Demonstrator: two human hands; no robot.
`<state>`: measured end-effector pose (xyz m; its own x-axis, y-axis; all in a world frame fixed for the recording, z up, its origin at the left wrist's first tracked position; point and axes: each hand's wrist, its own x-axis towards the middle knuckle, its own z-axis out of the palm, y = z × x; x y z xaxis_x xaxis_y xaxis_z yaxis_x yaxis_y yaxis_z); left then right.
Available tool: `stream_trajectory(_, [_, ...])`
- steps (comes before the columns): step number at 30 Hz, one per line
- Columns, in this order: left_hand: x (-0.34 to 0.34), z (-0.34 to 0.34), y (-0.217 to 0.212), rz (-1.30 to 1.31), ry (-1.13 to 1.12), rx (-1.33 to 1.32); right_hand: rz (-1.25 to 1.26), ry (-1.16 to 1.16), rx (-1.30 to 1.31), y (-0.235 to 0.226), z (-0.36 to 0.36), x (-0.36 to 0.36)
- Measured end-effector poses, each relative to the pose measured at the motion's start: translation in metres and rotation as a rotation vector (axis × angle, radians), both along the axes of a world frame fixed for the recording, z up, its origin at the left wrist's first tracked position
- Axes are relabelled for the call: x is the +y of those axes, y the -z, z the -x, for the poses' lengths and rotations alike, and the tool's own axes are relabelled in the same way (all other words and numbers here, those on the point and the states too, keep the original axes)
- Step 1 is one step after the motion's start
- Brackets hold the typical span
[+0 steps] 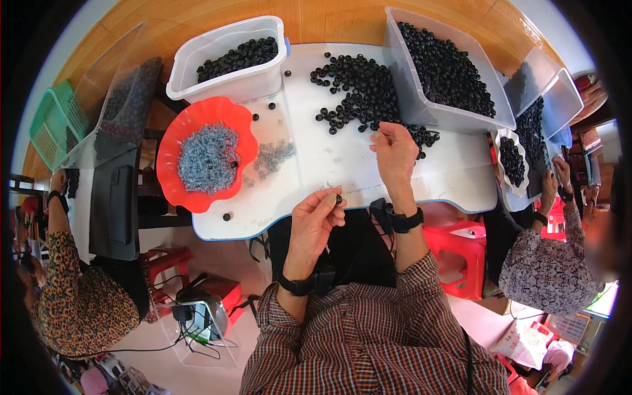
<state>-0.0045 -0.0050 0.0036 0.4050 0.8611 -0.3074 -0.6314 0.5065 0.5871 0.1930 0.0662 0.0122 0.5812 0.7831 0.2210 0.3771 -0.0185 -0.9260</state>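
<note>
My left hand (311, 227) is near the table's front edge, thumb and forefinger pinching a small round black piece (339, 199), which looks like a little ring or wheel. Farther forward and to the right, my right hand (396, 155) is closed at the near edge of a loose pile of the same black pieces (362, 85). Its bent fingertips meet beside the pile, and what they hold, if anything, is too small to make out. To the left, a red scalloped bowl (170, 148) holds many tiny bluish clear pieces (207, 158), with a black piece among them.
Behind the pile stands a clear bin (447, 113) of black pieces; a white tub (230, 89) holds more at the back left. Tiny clear bits (273, 157) lie scattered on the white table (316, 155). Co-workers sit on both sides. A red stool (461, 253) stands right.
</note>
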Motion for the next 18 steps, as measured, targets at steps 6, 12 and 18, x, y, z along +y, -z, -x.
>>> stream_trajectory(6, [0.000,0.001,-0.001,0.009,0.004,-0.006,0.021,0.025,-0.407,-0.003,-0.007,-0.006])
stream_trajectory(12, [0.000,0.001,-0.001,0.008,0.014,-0.011,0.147,-0.029,-0.593,-0.006,0.006,-0.004])
stream_trajectory(18, [0.001,0.001,0.000,-0.005,0.011,-0.017,0.213,-0.051,-0.647,-0.009,0.008,-0.004])
